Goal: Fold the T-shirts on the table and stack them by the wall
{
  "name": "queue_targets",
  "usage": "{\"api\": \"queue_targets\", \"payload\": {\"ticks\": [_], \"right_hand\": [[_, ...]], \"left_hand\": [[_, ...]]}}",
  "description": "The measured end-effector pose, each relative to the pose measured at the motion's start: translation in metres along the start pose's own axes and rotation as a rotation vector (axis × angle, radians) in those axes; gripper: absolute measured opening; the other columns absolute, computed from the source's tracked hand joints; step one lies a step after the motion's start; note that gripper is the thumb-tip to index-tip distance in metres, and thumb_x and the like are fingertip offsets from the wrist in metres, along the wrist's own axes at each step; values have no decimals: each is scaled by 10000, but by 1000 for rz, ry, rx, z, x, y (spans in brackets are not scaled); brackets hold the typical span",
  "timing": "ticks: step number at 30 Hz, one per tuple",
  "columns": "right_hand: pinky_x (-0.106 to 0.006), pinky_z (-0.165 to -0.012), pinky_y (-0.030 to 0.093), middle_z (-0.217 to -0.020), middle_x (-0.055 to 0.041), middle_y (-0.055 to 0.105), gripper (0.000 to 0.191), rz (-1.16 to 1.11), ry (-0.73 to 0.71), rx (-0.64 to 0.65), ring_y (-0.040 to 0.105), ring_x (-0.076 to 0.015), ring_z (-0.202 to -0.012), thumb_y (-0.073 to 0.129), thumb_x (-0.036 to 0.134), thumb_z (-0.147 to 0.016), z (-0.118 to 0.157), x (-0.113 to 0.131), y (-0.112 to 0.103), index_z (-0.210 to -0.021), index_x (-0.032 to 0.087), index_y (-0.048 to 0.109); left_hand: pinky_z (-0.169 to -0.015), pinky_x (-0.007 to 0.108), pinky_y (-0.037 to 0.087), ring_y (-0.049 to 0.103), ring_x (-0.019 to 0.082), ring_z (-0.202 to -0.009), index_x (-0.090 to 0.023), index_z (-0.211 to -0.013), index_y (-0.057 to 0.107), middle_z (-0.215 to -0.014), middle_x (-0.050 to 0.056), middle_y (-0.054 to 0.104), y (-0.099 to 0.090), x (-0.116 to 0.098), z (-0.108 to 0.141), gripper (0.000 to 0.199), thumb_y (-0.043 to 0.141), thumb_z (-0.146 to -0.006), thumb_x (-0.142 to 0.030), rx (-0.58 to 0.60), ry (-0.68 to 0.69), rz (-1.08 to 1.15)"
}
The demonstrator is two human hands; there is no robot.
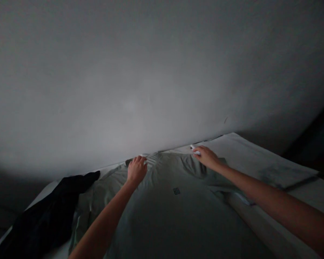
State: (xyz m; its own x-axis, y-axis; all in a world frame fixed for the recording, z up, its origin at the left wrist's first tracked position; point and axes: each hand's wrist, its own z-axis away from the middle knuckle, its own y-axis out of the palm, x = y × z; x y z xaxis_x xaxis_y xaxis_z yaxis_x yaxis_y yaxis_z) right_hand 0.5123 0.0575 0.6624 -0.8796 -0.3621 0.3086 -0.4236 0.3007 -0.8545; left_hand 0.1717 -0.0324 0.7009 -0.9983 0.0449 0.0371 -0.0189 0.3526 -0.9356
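A grey-green shirt [162, 212] with a small dark square logo on its front lies spread over a white-covered surface, its collar end toward the wall. My left hand [137, 170] rests at the shirt's upper left edge, its fingers curled on the fabric. At the upper right edge, my right hand [205, 157] is closed around a small white object [196, 150], which sticks out past the fingertips toward the wall. The fabric is wrinkled near both hands.
Dark clothing [51, 212] lies to the left of the shirt. The white surface [240, 147] extends to the right, with a shaded flat item [288, 175] on it. A plain grey wall [156, 82] rises behind the far edge.
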Motion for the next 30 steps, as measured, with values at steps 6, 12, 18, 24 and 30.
{"api": "queue_targets", "payload": {"ticks": [6,12,18,24,30], "right_hand": [[-332,-829,486,-966,-134,703,292,88,202,-21,656,-280,-957,680,418,-796,58,-80,-28,-940,164,664],[-281,-706,465,-1020,-136,713,452,-3,445,34,676,-268,-969,694,393,-811,76,-56,-38,-1153,150,525],[-262,-667,423,-1069,-114,708,329,29,492,62,684,-232,-972,526,232,-935,84,-45,-52,-1242,184,416],[-272,-643,416,-1016,-140,714,310,64,514,129,693,-250,-946,496,215,-950,90,-44,-61,-1241,155,408],[-305,-675,448,-1029,-188,706,482,82,533,155,690,-294,-967,520,417,-943,110,-27,-78,-1271,91,383]], "left_hand": [[-1154,342,337,455,185,-1351,-209,-1379,480,-1465,68,506,31,-107,-9,429,428,-958,-276,100,289,124],[-1157,458,327,373,276,-1411,-222,-1428,447,-1524,92,422,58,-171,-40,481,353,-983,-377,140,245,108],[-1165,573,213,233,292,-1472,-331,-1491,323,-1597,71,279,66,-183,-46,551,295,-970,-508,191,170,53],[-1152,582,214,219,295,-1476,-346,-1500,288,-1607,80,252,61,-184,-47,564,258,-968,-532,224,160,14],[-1168,562,196,285,328,-1443,-218,-1491,348,-1575,155,308,46,-210,-35,562,283,-978,-438,112,98,6]]}}
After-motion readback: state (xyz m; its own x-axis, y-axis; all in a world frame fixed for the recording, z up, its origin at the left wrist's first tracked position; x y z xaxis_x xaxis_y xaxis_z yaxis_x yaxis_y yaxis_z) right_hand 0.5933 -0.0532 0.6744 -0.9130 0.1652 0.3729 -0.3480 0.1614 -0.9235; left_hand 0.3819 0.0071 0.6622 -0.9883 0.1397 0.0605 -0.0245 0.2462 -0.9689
